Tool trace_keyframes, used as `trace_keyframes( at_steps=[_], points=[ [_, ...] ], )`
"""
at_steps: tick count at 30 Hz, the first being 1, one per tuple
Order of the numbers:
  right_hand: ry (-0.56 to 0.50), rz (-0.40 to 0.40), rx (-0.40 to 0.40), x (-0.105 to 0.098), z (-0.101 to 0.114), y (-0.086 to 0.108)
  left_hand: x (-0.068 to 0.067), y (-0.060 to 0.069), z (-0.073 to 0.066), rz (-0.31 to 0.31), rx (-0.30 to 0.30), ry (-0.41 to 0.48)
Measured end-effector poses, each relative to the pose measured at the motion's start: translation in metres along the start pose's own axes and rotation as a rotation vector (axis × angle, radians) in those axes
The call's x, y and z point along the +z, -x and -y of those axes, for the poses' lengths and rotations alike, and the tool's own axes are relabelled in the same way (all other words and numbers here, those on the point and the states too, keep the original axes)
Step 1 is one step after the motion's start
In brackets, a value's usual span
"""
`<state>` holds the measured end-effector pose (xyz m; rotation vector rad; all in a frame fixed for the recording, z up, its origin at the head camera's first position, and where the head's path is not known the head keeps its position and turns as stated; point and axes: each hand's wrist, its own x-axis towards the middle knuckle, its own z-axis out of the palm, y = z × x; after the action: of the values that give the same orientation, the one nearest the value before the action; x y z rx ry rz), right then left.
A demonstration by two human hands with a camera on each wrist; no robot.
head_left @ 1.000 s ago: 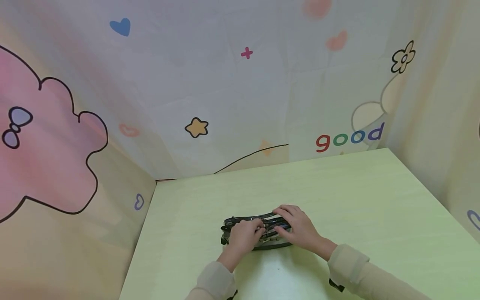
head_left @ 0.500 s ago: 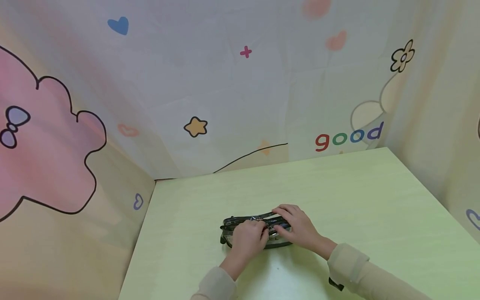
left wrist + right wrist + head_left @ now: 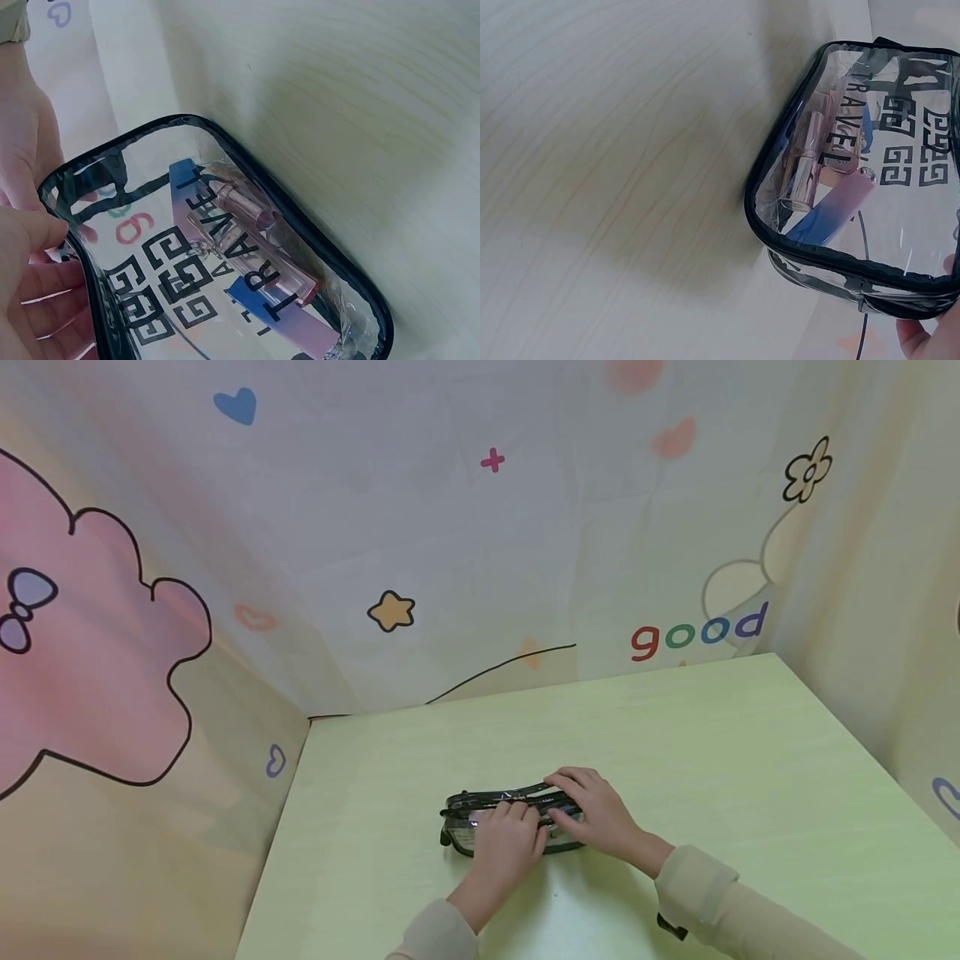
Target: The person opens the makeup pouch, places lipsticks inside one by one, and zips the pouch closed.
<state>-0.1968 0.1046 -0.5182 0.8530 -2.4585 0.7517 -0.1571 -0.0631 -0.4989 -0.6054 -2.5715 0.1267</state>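
A clear toiletry bag (image 3: 461, 837) with black piping lies on the table, "TRAVEL" printed on its side. Inside are a shiny pink tube (image 3: 804, 176) like a lipstick and a blue-to-pink stick (image 3: 832, 210). My left hand (image 3: 506, 847) is at the middle of the bag's top, fingers curled over the edge. In the left wrist view its thumb and fingers (image 3: 45, 281) pinch at the top edge, where a small shiny zipper pull partly shows. My right hand (image 3: 600, 814) grips the bag's right end, with fingers on the far rim and thumb nearer.
The pale green table (image 3: 712, 752) spreads around the bag. Printed curtains (image 3: 480, 543) stand behind it and along both sides.
My left hand has slid right along the bag's top, closer to the right hand, uncovering more of the bag's left end. The right hand keeps its place.
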Motion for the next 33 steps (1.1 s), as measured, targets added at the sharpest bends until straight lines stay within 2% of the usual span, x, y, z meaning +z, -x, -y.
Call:
trace_keyframes(
  at_steps=[6, 13, 17, 24, 26, 33],
  points=[
    [-0.001, -0.018, -0.010, 0.000, -0.001, 0.000, 0.002, -0.002, 0.000, 0.035, -0.063, 0.097],
    [-0.003, -0.026, -0.014, 0.001, -0.001, 0.001, 0.000, -0.007, -0.001, 0.087, -0.101, 0.117],
    [0.004, -0.023, -0.014, 0.001, -0.002, 0.001, -0.001, -0.009, 0.000, 0.094, -0.079, 0.122],
    [0.008, -0.030, -0.025, 0.001, -0.002, 0.001, 0.000, -0.007, 0.003, 0.035, 0.027, 0.124],
    [0.006, -0.034, -0.028, 0.002, -0.003, 0.002, 0.000, -0.007, 0.004, 0.039, 0.038, 0.137],
    [-0.009, -0.045, -0.040, 0.001, -0.002, 0.002, 0.000, -0.013, 0.007, 0.162, -0.046, 0.271]
  ],
)
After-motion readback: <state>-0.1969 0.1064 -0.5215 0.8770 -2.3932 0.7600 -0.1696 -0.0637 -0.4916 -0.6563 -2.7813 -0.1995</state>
